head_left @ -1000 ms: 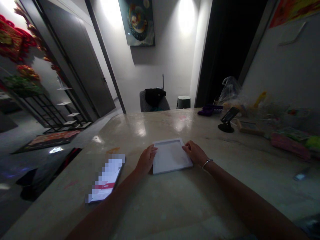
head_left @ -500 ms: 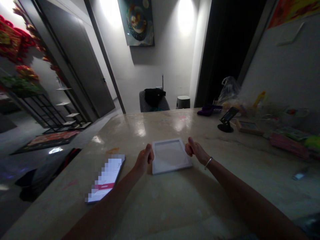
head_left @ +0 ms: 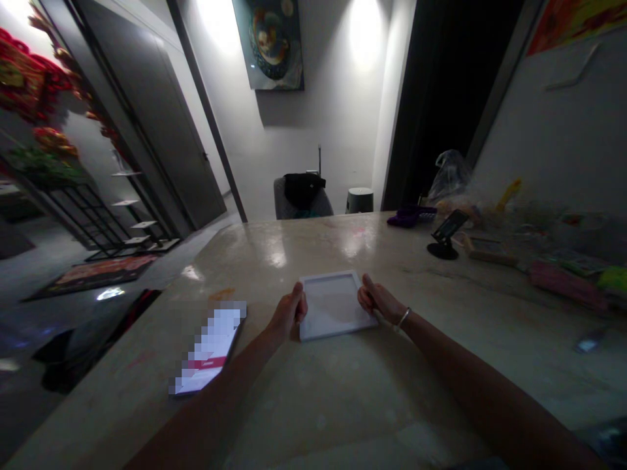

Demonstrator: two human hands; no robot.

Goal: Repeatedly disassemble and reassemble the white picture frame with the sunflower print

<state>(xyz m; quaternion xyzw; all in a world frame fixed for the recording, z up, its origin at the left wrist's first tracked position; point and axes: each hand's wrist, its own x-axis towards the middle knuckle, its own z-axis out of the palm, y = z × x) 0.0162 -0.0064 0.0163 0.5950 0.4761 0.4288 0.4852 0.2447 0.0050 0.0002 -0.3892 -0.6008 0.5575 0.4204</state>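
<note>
A white rectangular tray or frame (head_left: pixel 333 303) with a raised rim lies on the marble-patterned table (head_left: pixel 313 391) in front of me. My left hand (head_left: pixel 290 309) is closed at its left edge, thumb up and fingers curled against the rim. At the right edge my right hand (head_left: pixel 378 300), with a bracelet at the wrist, is closed in the same way, thumb on top. Left of my left forearm lies a phone (head_left: pixel 211 346) with its screen lit.
Along the right side are a phone stand (head_left: pixel 445 238), a wooden frame (head_left: pixel 490 250), a purple item (head_left: pixel 410 215), a plastic bag (head_left: pixel 450 176) and a pink packet (head_left: pixel 565 284). Beyond the table's far edge stands a chair (head_left: pixel 281 196).
Both hands have come inward to the white tray's sides. My right hand, apart from the rim before, is now on it. The tray has hardly moved.
</note>
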